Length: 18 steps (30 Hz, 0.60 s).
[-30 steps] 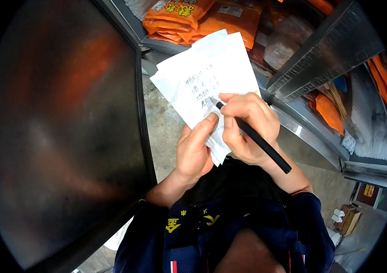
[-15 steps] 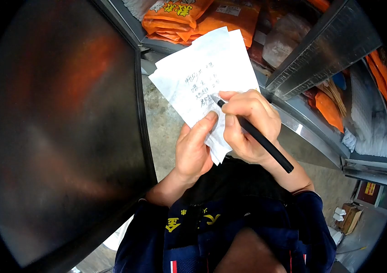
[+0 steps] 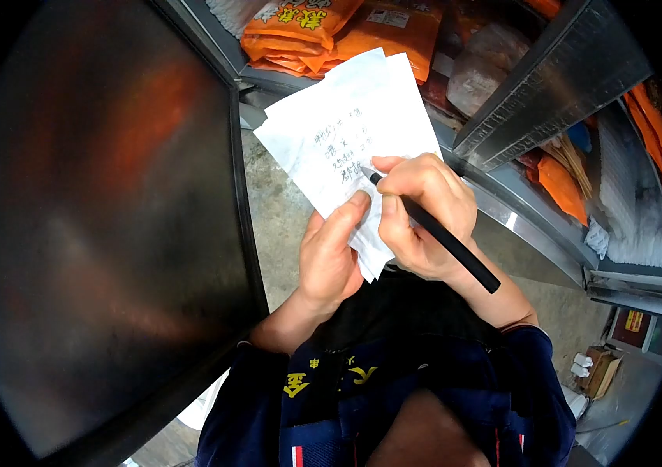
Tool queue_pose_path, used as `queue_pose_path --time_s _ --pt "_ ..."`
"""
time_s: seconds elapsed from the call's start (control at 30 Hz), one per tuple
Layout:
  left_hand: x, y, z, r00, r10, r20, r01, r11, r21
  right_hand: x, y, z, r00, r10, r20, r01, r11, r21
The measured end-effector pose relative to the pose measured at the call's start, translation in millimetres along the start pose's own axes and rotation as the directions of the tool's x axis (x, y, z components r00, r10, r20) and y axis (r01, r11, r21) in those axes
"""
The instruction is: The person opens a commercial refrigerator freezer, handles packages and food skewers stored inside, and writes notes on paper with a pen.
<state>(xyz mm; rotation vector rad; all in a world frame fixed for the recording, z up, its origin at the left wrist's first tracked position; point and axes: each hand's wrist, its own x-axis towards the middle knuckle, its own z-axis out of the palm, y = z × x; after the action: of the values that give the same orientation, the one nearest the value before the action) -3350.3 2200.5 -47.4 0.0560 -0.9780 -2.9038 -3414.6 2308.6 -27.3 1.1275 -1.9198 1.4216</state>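
Note:
Several white paper sheets (image 3: pixel 300 124) lie stacked and fanned out in front of me, with a few lines of dark handwriting on the top one. My left hand (image 3: pixel 331 253) grips their lower end, the thumb on top and the other fingers underneath, mostly hidden. In my right hand (image 3: pixel 428 214) is a black pen (image 3: pixel 456 247), pinched between thumb and fingers. Its tip rests at or just above the paper, beside the lowest line of writing. The pen's back end points down and right, towards my body.
An open dark door (image 3: pixel 113 233) fills the left side. Ahead, a frosted freezer holds orange packages (image 3: pixel 385 35), a clear plastic bag (image 3: pixel 487 70) and skewers (image 3: pixel 572 167) behind a metal post (image 3: pixel 557 78). A cardboard box (image 3: pixel 600 372) stands at lower right on the floor.
The last line of handwriting has gained strokes. My right hand and the pen have shifted slightly left; the sheets have moved a little, and my left hand holds them as before.

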Motion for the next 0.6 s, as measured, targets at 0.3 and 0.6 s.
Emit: queue_pose_path --time_s 0.3,0.6 --pt "0.4 0.9 -1.3 0.999 -0.035 -0.037 0.034 0.999 -0.022 -0.6 -0.9 -2.2 0.999 -0.010 0.043 0.011 1.000 -0.026" --pt "-0.4 3.1 -0.2 1.000 -0.020 -0.017 0.019 0.999 -0.032 -2.3 2.5 1.7 0.999 -0.004 -0.039 0.003 1.000 -0.016"
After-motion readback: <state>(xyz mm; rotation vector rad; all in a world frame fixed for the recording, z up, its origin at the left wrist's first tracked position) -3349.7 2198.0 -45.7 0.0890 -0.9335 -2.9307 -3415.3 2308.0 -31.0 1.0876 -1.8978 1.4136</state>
